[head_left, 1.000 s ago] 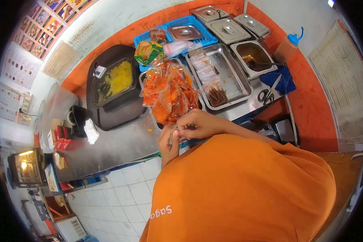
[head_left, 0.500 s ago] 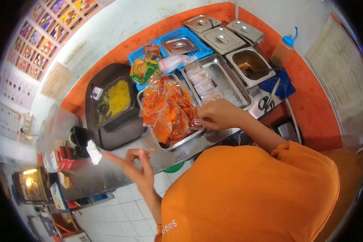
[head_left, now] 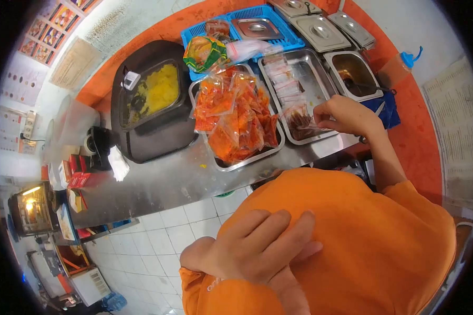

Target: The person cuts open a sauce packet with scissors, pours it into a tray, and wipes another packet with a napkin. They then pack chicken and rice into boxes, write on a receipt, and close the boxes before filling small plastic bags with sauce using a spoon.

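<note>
My right hand is closed in a pinch at the edge of a small clear plastic packet with dark brown contents. That packet lies at the near end of a steel tray. A row of similar packets runs along the tray's left side. My left hand is in front of the orange shirt, its fingers loosely bent and apart, with nothing visible in them. To the left of the packets, a second steel tray holds a heap of clear bags with orange-red contents.
A black tub holds a pan with yellow food. Behind the trays stand a blue basket, lidded steel pans and an open pan of brown liquid. A squeeze bottle stands at the right.
My right hand has moved from the orange-red bags to the dark packet in the right tray. My left hand has come back from over the counter to in front of the shirt.
</note>
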{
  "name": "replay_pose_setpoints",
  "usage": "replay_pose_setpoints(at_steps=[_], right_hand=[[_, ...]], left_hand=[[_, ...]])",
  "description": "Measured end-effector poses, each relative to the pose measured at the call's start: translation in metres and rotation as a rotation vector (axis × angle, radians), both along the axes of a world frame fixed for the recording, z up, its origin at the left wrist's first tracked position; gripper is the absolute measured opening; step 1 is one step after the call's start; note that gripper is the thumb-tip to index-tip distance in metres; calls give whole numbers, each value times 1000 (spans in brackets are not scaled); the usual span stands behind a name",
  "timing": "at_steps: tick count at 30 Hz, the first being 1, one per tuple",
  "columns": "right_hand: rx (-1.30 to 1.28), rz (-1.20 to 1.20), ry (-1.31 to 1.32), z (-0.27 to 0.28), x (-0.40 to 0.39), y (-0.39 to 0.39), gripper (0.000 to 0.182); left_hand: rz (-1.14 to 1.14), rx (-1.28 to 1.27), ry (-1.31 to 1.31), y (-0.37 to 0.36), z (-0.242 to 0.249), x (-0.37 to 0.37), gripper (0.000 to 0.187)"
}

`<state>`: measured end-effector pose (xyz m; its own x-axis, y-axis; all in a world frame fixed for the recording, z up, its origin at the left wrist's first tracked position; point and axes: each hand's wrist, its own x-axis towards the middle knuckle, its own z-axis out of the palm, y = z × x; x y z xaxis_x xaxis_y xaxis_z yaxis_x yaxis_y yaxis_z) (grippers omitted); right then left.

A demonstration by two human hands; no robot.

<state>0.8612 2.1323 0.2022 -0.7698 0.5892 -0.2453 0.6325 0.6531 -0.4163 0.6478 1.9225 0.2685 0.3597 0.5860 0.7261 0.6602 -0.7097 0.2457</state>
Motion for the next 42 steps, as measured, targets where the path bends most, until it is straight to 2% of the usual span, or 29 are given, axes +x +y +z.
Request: replay_pose_setpoints(at_steps=[1, 5, 9, 10, 13, 16, 17, 20, 21, 24, 26, 28, 29, 32, 33, 36, 37, 41, 42], right_hand=[[-46, -10, 1, 2, -2, 4, 8], [93, -16, 31, -24, -12, 31, 8], [174, -114, -14, -122, -27, 66, 12], [217, -144, -16, -139, -29, 70, 15], [228, -235, 159, -129, -32, 53, 19], [181, -249, 568, -117, -33, 61, 24], [140, -239, 654, -109, -32, 67, 25], [277, -325, 585, -90, -41, 93, 23], [342, -310, 560, -90, -45, 105, 23], [517, -211, 751, -93, -73, 134, 19], [560, -120, 695, -108, -97, 160, 9], [611, -61, 622, -114, -122, 174, 17], [615, -37, 493, -115, -132, 177, 24], [741, -3, 409, -129, -157, 189, 23], [678, -47, 354, -134, -161, 193, 26], [628, -85, 538, -144, -167, 201, 30], [522, -89, 567, -140, -168, 205, 43], [608, -174, 475, -132, -174, 215, 66], [632, -181, 431, -137, -176, 222, 64]], left_hand=[[0, -23, 10, 2, 8, -2, 47], [79, -145, 74, 3, 22, -28, 57], [438, -78, -358, 10, -16, -53, 49], [510, -154, -347, 9, -18, -68, 53], [643, -260, -425, 7, -38, -89, 40], [862, -427, -398, 0, -53, -94, 40], [932, -486, -443, 1, -51, -87, 29], [869, -592, -311, 4, -55, -85, 18], [811, -620, -298, 9, -53, -80, 17], [652, -694, -269, 30, -64, -67, 17], [578, -703, -270, 49, -63, -51, 17], [514, -688, -271, 65, -61, -39, 16], [488, -672, -274, 71, -62, -34, 16], [468, -649, -272, 75, -65, -31, 16], [487, -672, -298, 72, -65, -31, 17], [565, -722, -342, 60, -67, -37, 15], [592, -736, -351, 56, -68, -40, 14], [676, -782, -405, 42, -81, -47, 15], [676, -789, -413, 42, -82, -47, 15]])
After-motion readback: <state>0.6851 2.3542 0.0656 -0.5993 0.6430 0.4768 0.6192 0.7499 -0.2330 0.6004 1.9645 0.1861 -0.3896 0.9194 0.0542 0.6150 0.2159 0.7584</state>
